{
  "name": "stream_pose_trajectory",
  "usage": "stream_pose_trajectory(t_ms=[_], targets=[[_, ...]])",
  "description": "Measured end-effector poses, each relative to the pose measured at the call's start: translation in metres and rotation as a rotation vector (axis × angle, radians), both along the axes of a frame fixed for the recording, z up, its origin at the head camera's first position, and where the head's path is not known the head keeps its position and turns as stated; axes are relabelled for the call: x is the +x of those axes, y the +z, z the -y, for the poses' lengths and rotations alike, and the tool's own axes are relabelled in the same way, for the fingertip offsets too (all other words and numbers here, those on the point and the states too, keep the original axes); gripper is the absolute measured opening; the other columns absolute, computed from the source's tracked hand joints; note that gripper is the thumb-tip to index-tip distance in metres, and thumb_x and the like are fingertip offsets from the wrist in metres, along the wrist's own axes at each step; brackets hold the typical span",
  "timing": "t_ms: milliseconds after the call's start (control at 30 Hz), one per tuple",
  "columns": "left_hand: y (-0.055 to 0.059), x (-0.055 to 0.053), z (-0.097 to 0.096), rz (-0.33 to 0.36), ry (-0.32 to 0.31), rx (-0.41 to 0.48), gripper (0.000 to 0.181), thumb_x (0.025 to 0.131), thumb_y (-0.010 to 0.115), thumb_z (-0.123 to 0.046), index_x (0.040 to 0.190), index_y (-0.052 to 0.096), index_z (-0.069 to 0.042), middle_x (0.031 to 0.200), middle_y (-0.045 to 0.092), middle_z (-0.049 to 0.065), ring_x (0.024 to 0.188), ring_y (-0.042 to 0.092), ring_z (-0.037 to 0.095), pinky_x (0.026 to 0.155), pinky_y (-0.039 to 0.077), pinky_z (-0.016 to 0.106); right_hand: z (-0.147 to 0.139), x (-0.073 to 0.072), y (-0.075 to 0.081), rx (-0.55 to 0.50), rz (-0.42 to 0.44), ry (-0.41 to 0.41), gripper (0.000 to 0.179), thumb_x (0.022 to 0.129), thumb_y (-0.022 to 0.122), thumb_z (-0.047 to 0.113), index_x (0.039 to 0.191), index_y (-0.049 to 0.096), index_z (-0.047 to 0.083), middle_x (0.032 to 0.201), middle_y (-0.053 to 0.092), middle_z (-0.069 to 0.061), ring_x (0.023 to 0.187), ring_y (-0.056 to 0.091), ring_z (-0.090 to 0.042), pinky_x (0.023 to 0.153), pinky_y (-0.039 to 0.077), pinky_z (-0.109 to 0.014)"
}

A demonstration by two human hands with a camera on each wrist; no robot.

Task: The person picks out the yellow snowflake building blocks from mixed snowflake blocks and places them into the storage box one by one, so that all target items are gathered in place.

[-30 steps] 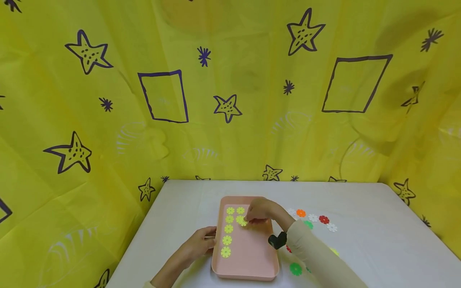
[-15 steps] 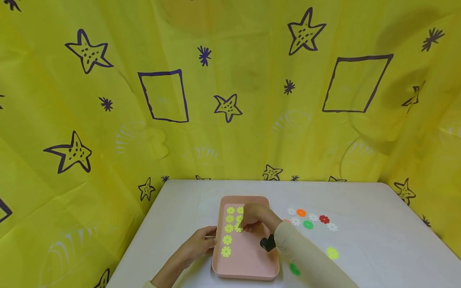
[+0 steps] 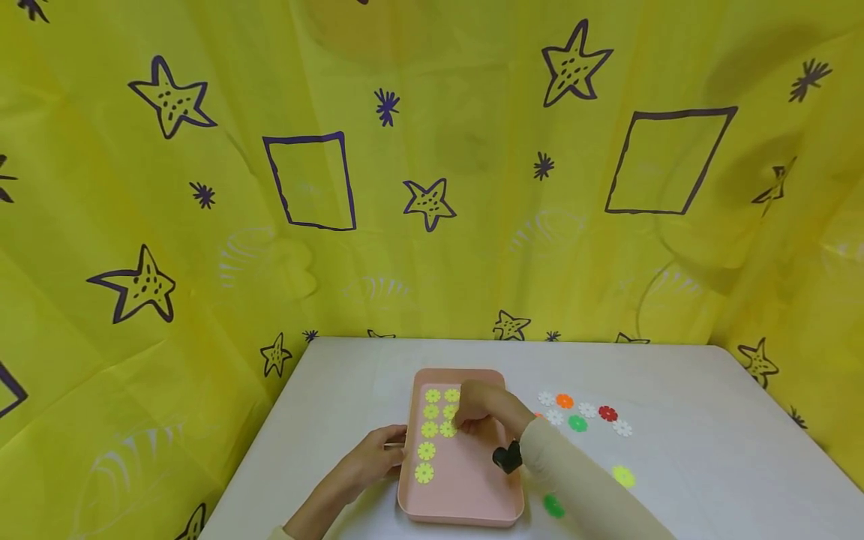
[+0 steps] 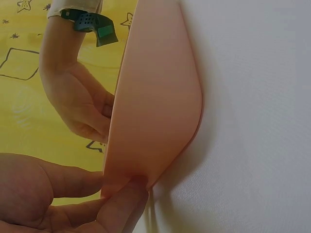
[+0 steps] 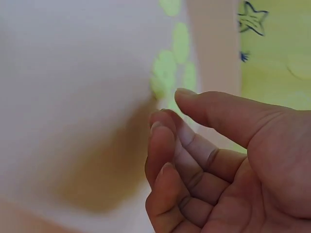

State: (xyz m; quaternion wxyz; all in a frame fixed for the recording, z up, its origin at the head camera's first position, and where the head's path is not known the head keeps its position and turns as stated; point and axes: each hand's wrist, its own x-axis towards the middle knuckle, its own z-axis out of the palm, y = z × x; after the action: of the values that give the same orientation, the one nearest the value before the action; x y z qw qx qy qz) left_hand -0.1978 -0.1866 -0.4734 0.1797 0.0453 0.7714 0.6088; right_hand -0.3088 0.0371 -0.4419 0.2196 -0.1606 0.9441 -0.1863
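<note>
A pink tray [image 3: 466, 502] lies on the table, with yellow flower-shaped discs [image 3: 426, 451] in two columns along its left side. My left hand [image 3: 367, 457] holds the tray's left edge; in the left wrist view its fingertips [image 4: 124, 206] touch the outer wall and rim. Inside the tray, my right hand [image 3: 478, 403] is at the lowest disc of the second column, a yellow flower disc [image 3: 448, 429]. Seen from the right wrist, the fingers are bent and a small gap shows between thumb [image 5: 209, 107] and forefinger. The discs beyond them are blurred.
Loose flower discs lie right of the tray: white, an orange one [image 3: 564, 401], a red one [image 3: 608, 413], a green one [image 3: 577, 424] and a yellow one [image 3: 624, 475]. The right sleeve [image 3: 580, 472] partly covers another green disc [image 3: 554, 505]. A yellow patterned curtain [image 3: 472, 262] hangs behind the table.
My right hand has carried a yellow disc from over the second column's second disc down to third place, where it has stayed since half a second ago. The left hand has kept still.
</note>
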Motion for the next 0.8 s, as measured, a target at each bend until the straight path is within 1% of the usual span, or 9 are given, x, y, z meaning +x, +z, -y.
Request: stream_pose_trajectory(t_ms=[67,133,233,300,400,467,600,733,800], targets=[[0.0,0.0,0.0,0.001,0.001,0.0,0.057,0.103,0.054,-0.002,0.152,0.035,0.019,0.143,0.055,0.032,0.126,0.063,0.038,0.101,0.06,0.049,-0.009,-0.001,0.007,-0.036,-0.018,0.032,0.036,0.09,0.079,0.016,0.057,0.064,0.009,0.051,0.053,0.005,0.048,0.046,-0.007,0.046,0.033,-0.016],[0.0,0.0,-0.001,0.002,0.004,-0.004,0.057,0.103,0.054,-0.002,0.152,0.035,0.019,0.143,0.055,0.032,0.125,0.064,0.038,0.1,0.061,0.049,-0.021,-0.002,0.015,-0.101,-0.015,0.049,0.034,0.093,0.077,0.018,0.063,0.068,0.006,0.056,0.058,0.003,0.051,0.05,-0.008,0.049,0.04,-0.016],[0.0,0.0,-0.001,-0.001,0.007,-0.01,0.057,0.103,0.054,-0.002,0.152,0.036,0.019,0.143,0.056,0.032,0.125,0.064,0.038,0.1,0.061,0.049,-0.045,-0.003,0.028,-0.197,0.003,0.026,0.026,0.096,0.076,0.017,0.076,0.074,0.001,0.066,0.067,-0.002,0.06,0.059,-0.012,0.057,0.053,-0.021],[0.0,0.0,-0.001,0.0,0.009,-0.015,0.056,0.103,0.054,-0.001,0.152,0.036,0.019,0.142,0.056,0.031,0.124,0.065,0.037,0.1,0.061,0.049,-0.064,-0.003,0.035,-0.222,-0.005,0.01,0.023,0.097,0.075,0.018,0.084,0.075,-0.001,0.072,0.069,-0.004,0.065,0.063,-0.014,0.063,0.058,-0.024],[0.001,-0.001,-0.002,0.005,0.013,-0.026,0.056,0.103,0.054,-0.001,0.152,0.037,0.018,0.142,0.057,0.03,0.124,0.065,0.037,0.1,0.061,0.049,-0.095,-0.001,0.041,-0.221,-0.03,-0.011,0.023,0.098,0.074,0.02,0.091,0.076,-0.002,0.08,0.071,-0.007,0.074,0.066,-0.019,0.069,0.062,-0.031],[0.001,-0.001,-0.002,0.008,0.012,-0.029,0.055,0.103,0.055,-0.001,0.152,0.037,0.018,0.141,0.057,0.03,0.124,0.065,0.037,0.1,0.061,0.049,-0.116,0.003,0.044,-0.219,-0.042,-0.035,0.024,0.099,0.074,0.021,0.095,0.075,-0.003,0.086,0.072,-0.009,0.079,0.068,-0.022,0.074,0.063,-0.036],[0.001,0.0,-0.001,0.005,0.0,-0.013,0.055,0.103,0.053,-0.001,0.152,0.036,0.019,0.143,0.056,0.032,0.126,0.064,0.039,0.102,0.06,0.05,-0.155,0.017,0.045,-0.229,-0.058,-0.088,0.023,0.098,0.073,0.021,0.096,0.073,-0.001,0.092,0.072,-0.013,0.084,0.068,-0.027,0.076,0.062,-0.043],[0.002,0.001,0.0,-0.005,-0.015,-0.006,0.056,0.104,0.052,-0.001,0.152,0.034,0.02,0.144,0.055,0.033,0.127,0.063,0.041,0.102,0.059,0.051,-0.188,0.034,0.042,-0.228,-0.063,-0.119,0.018,0.097,0.073,0.019,0.096,0.069,0.002,0.091,0.07,-0.011,0.084,0.064,-0.024,0.075,0.06,-0.042],[0.002,0.001,-0.001,-0.007,-0.015,-0.009,0.056,0.104,0.052,-0.001,0.152,0.034,0.02,0.144,0.055,0.033,0.127,0.063,0.042,0.102,0.059,0.051,-0.202,0.042,0.038,-0.223,-0.065,-0.129,0.016,0.097,0.074,0.018,0.096,0.068,0.003,0.091,0.069,-0.008,0.085,0.062,-0.022,0.074,0.058,-0.039]])
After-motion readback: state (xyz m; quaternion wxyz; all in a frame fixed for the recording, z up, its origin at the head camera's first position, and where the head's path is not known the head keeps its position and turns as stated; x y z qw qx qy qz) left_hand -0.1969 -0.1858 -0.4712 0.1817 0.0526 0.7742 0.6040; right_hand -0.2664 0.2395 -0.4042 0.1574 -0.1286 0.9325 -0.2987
